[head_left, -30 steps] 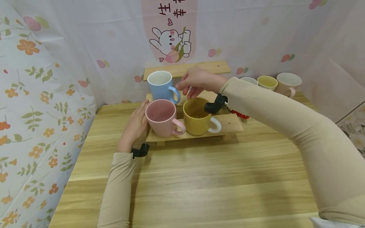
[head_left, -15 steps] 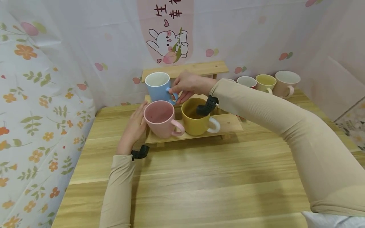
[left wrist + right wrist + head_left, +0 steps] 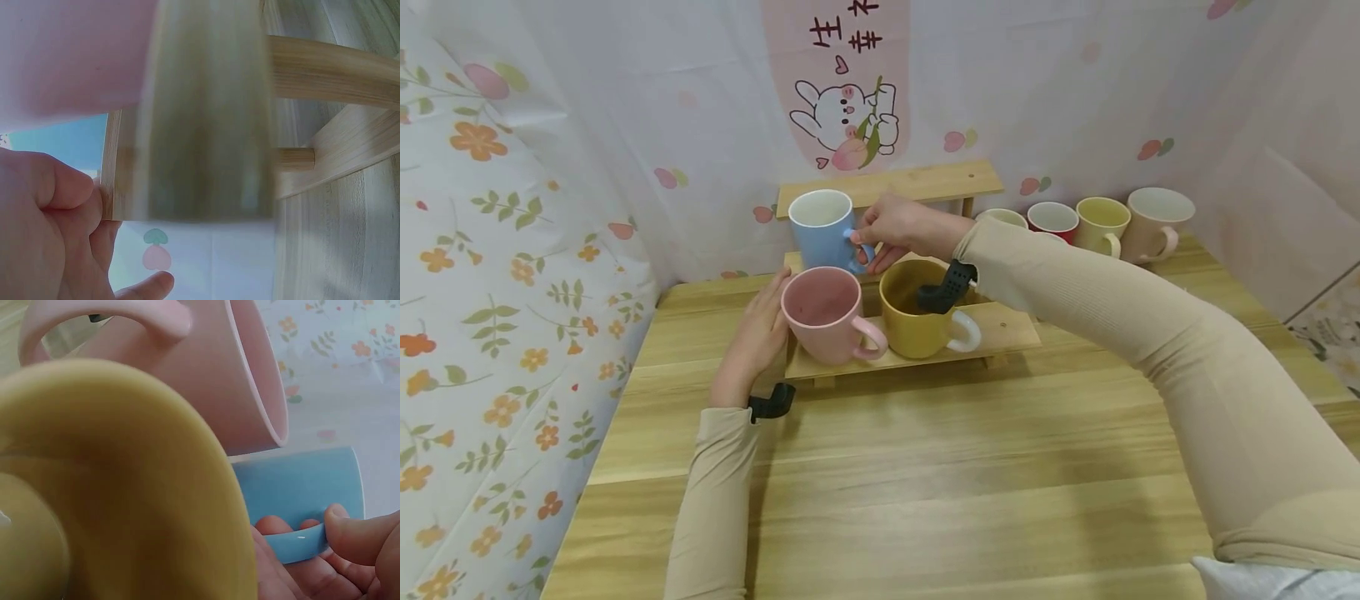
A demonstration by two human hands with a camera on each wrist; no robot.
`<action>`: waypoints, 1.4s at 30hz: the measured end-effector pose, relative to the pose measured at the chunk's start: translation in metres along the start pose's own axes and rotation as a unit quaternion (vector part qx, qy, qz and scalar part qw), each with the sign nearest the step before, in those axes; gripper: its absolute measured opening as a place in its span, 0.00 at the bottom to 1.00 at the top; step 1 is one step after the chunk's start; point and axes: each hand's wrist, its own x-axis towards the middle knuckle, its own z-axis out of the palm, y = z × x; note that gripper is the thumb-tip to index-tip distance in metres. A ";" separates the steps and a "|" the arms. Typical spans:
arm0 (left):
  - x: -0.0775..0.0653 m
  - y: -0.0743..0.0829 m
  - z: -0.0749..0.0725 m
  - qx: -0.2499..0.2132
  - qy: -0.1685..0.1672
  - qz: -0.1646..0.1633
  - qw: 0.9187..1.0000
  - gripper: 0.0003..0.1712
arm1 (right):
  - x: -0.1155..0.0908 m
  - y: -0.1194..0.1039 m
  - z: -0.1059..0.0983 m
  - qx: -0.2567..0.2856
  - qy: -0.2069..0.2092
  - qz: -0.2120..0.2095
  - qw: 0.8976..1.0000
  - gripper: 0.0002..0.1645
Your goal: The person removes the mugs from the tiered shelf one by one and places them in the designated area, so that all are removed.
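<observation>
On the middle tier of a three-tier wooden shelf (image 3: 1007, 332) stands a light blue mug (image 3: 823, 242), white inside. My right hand (image 3: 898, 232) pinches its handle, with the thumb (image 3: 356, 537) on the outside and fingertips through the loop. My left hand (image 3: 758, 332) rests at the shelf's left end, beside the pink mug (image 3: 822, 337) on the front tier. In the left wrist view its fingers touch the end of the middle plank (image 3: 122, 181). The mustard mug (image 3: 917, 329) with a white handle sits right of the pink one, under my right wrist.
Along the back right stand several mugs, among them a red one (image 3: 1053, 218), a yellow one (image 3: 1102, 225) and a beige one (image 3: 1156, 221). The shelf's back tier (image 3: 917, 179) lies close to the printed cloth backdrop. Wooden tabletop (image 3: 962, 467) spreads in front.
My right hand has come left and down from above the mustard mug and taken hold of the blue mug's handle. The left hand and the other mugs have stayed in place.
</observation>
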 end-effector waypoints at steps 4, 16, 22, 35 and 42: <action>-0.001 -0.001 0.002 -0.002 0.000 0.002 1.000 0.28 | 0.000 0.003 -0.003 -0.001 0.006 0.001 1.000 0.15; 0.002 0.000 0.001 -0.002 0.002 0.001 1.000 0.28 | -0.013 0.010 -0.033 -0.020 0.022 0.019 0.999 0.12; 0.002 0.001 0.000 -0.004 -0.008 0.006 1.000 0.28 | -0.025 0.021 -0.048 -0.005 0.025 0.029 0.999 0.12; -0.001 -0.001 -0.001 -0.001 -0.002 -0.002 1.000 0.28 | -0.055 0.041 -0.083 0.023 0.021 0.023 0.999 0.16; 0.001 0.002 0.001 -0.002 -0.005 -0.006 1.000 0.29 | -0.077 0.065 -0.109 0.057 0.042 0.023 0.997 0.14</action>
